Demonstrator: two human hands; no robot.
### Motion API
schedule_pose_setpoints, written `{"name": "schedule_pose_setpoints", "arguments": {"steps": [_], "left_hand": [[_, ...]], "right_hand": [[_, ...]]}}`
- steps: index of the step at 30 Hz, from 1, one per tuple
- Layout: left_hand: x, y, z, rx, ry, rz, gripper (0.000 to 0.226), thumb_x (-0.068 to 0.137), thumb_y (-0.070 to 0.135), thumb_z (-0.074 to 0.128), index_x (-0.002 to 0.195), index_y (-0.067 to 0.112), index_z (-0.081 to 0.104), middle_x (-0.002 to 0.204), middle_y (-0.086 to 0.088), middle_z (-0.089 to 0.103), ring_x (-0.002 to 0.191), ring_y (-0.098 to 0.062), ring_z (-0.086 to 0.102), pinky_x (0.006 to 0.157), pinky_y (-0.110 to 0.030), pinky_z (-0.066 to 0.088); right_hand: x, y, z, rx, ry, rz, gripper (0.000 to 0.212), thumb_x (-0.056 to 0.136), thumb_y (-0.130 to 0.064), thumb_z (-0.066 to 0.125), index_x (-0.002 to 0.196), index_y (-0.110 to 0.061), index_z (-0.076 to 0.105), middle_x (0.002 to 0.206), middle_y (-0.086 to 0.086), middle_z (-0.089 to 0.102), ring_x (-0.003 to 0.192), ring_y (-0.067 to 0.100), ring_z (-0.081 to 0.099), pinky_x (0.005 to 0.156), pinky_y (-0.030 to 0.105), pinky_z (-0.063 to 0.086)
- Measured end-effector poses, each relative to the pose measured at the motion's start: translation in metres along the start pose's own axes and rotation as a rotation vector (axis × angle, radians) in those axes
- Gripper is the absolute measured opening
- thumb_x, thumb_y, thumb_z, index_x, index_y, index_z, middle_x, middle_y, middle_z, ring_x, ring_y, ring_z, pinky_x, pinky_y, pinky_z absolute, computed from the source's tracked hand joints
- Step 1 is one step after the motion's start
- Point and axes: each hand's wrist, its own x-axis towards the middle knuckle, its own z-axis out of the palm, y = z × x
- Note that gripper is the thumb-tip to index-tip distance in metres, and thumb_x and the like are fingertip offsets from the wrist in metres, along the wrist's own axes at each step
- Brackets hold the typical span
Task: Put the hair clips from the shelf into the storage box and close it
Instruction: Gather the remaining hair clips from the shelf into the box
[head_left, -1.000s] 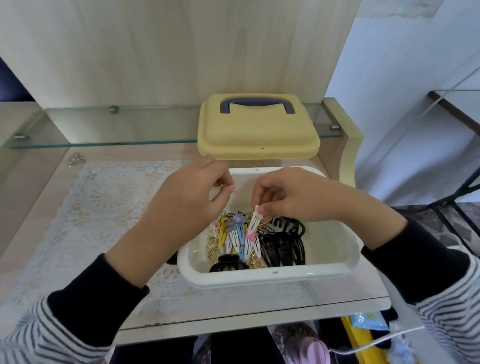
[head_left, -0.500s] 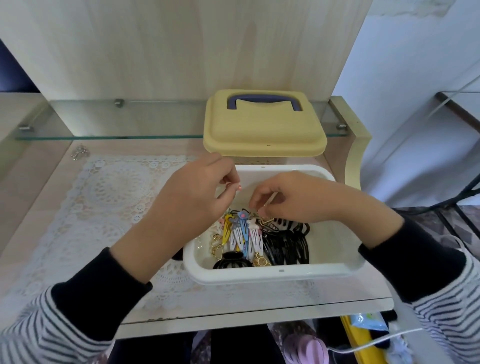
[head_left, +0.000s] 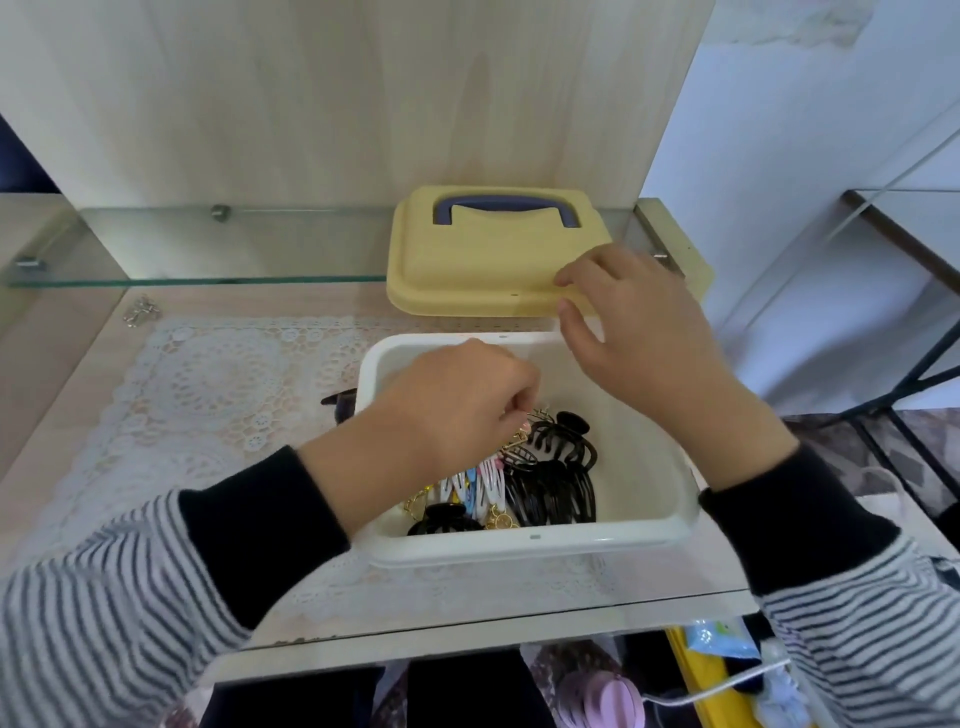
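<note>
The left hand pinches a gold clip in the box; the right hand, open, touches the lid

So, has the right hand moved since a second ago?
Yes. The right hand left the white box and went up to the front corner of the yellow lid.

1. Storage box: white, rectangular, upright, open.
2. Hair clips: black claw, coloured snap and gold types, piled inside the box.
3. Lid: yellow with a purple handle, off the box, flat behind it.
</note>
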Motion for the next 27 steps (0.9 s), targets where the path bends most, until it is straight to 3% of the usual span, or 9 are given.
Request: {"name": "schedule_pose_setpoints", "arguments": {"steps": [5,11,16,21,27], "left_hand": [[0.013,0.004,0.010,-0.022,-0.112,0.034,0.010,0.086,0.020,0.060,0.086,0.024,0.069,0.083,0.008,0.068,0.081,-0.012,0.062,0.073,-0.034,0.052],[0.013,-0.001,0.010,-0.117,-0.139,-0.009,0.022,0.089,0.031,0.063,0.111,0.030,0.064,0.108,0.013,0.067,0.099,-0.008,0.060,0.086,-0.031,0.050],[-0.001,-0.004,-0.008,-0.061,0.020,-0.013,0.020,0.090,0.043,0.055,0.109,0.041,0.060,0.105,0.027,0.060,0.099,0.000,0.056,0.082,-0.031,0.049],[-0.020,-0.021,-0.020,-0.031,0.315,0.045,0.020,0.089,0.042,0.052,0.104,0.038,0.065,0.098,0.024,0.065,0.089,0.000,0.060,0.068,-0.028,0.050],[-0.045,-0.050,-0.022,-0.062,0.542,-0.037,0.022,0.090,0.035,0.054,0.106,0.028,0.067,0.107,0.014,0.063,0.099,-0.006,0.059,0.079,-0.030,0.049]], "right_hand": [[-0.005,-0.002,0.014,-0.106,0.060,0.017,0.022,0.086,-0.018,0.049,0.100,-0.007,0.062,0.108,0.011,0.058,0.090,0.032,0.056,0.072,0.040,0.045],[-0.007,-0.005,0.016,-0.102,0.067,0.009,0.021,0.083,-0.014,0.053,0.101,-0.007,0.062,0.110,0.013,0.058,0.090,0.031,0.056,0.074,0.038,0.044],[-0.008,-0.005,0.014,-0.104,0.052,0.007,0.022,0.086,-0.019,0.049,0.100,-0.010,0.063,0.108,0.009,0.059,0.095,0.030,0.056,0.077,0.039,0.043],[-0.007,-0.009,0.007,-0.076,0.025,-0.003,0.023,0.089,-0.023,0.051,0.102,-0.011,0.064,0.107,0.008,0.060,0.095,0.029,0.058,0.080,0.040,0.045],[-0.010,-0.041,-0.005,-0.014,-0.050,-0.043,0.030,0.092,-0.034,0.049,0.112,-0.014,0.061,0.109,0.006,0.060,0.100,0.027,0.057,0.081,0.039,0.046]]}}
